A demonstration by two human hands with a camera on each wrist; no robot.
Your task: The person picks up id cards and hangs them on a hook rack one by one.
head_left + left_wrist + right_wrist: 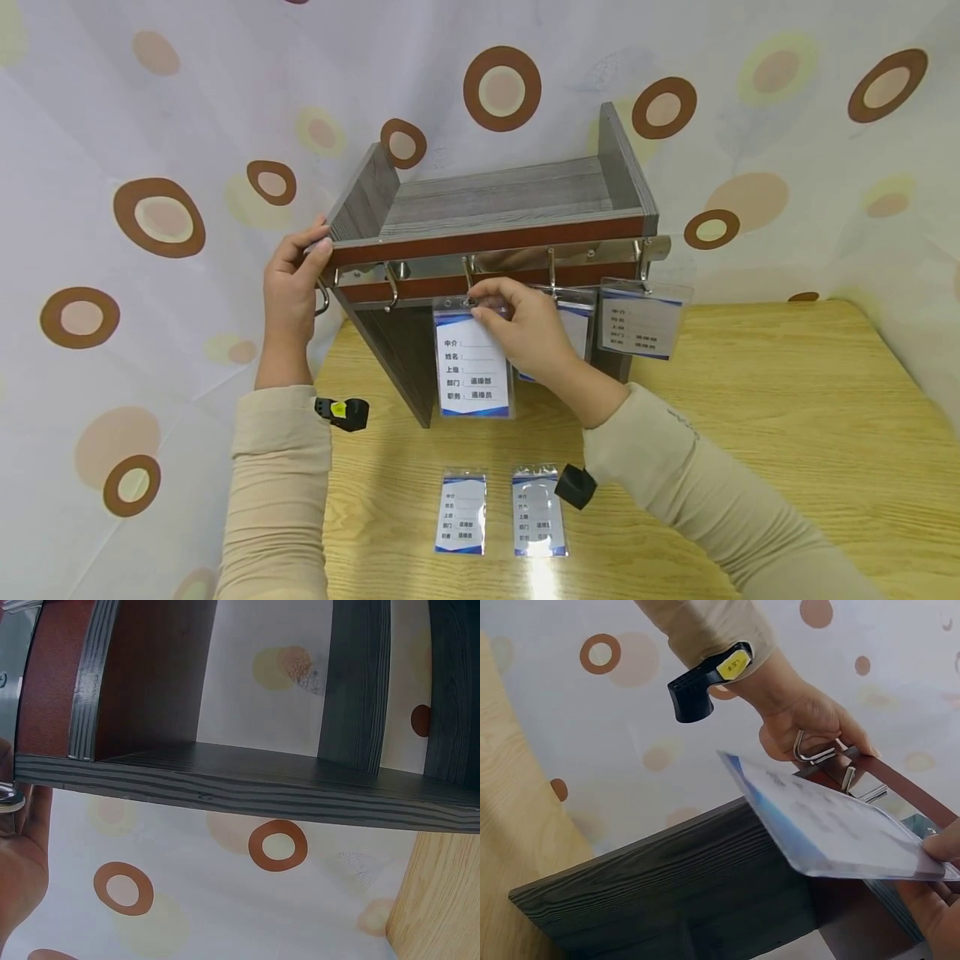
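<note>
My right hand (536,329) pinches the top edge of a clear ID badge holder (474,367), held upright just under a middle hook (468,271) of the metal hook rail. Whether its hole is around that hook is hidden by the fingers. A second badge holder (576,329) hangs behind that hand, partly covered. At the rail's right end a third badge holder (643,325) hangs from a hook, tilted. My left hand (292,279) grips the left front corner of the grey wooden shelf (487,196), also seen in the left wrist view.
Two more badge holders, a left one (461,515) and a right one (538,512), lie flat on the wooden table (787,433) in front of the shelf. A bare hook (392,287) is near the rail's left end. Patterned cloth (570,50) hangs behind.
</note>
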